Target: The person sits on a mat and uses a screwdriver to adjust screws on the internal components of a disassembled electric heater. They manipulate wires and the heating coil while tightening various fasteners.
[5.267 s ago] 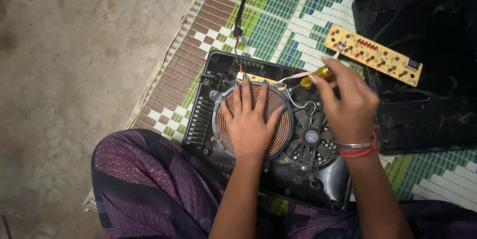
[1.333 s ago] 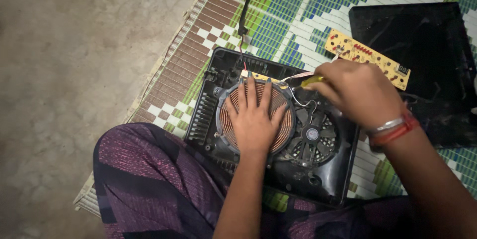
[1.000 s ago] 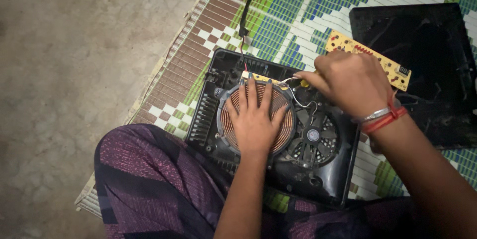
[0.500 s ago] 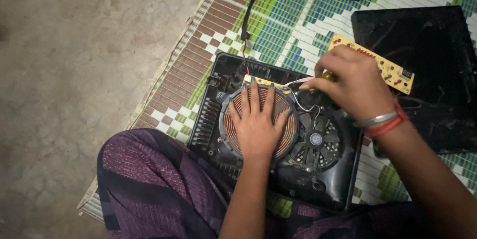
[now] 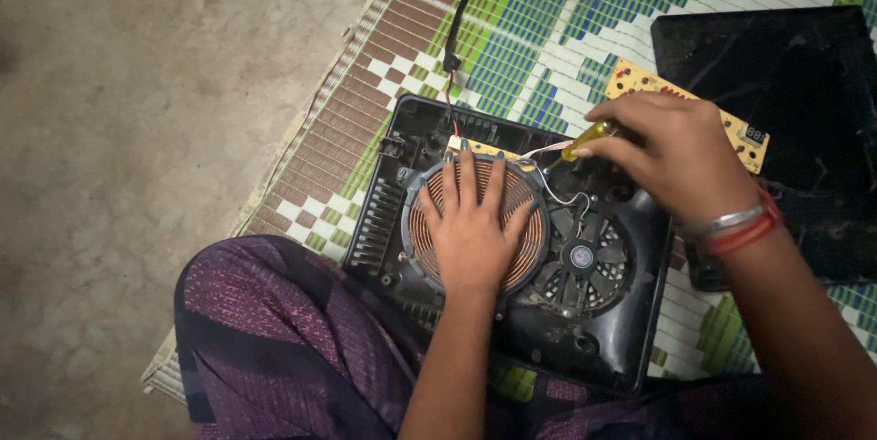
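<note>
**Opened cooktop, coil still in place**

We see, from largest to smallest: a woven mat [image 5: 585, 29] on the floor; a black glass top panel [image 5: 776, 74], already off and lying to the right; the open cooktop base [image 5: 512, 248] resting against the lap; 1 copper coil [image 5: 525, 221] and 1 fan [image 5: 585, 257], both still seated; a yellow circuit board [image 5: 639, 79] lying loose. Our left hand [image 5: 470, 234] lies flat, fingers spread, on the coil. Our right hand [image 5: 676, 152] pinches a yellow-handled screwdriver [image 5: 585, 138], tip at the coil's upper edge. We judge disassembly partway done.
</note>
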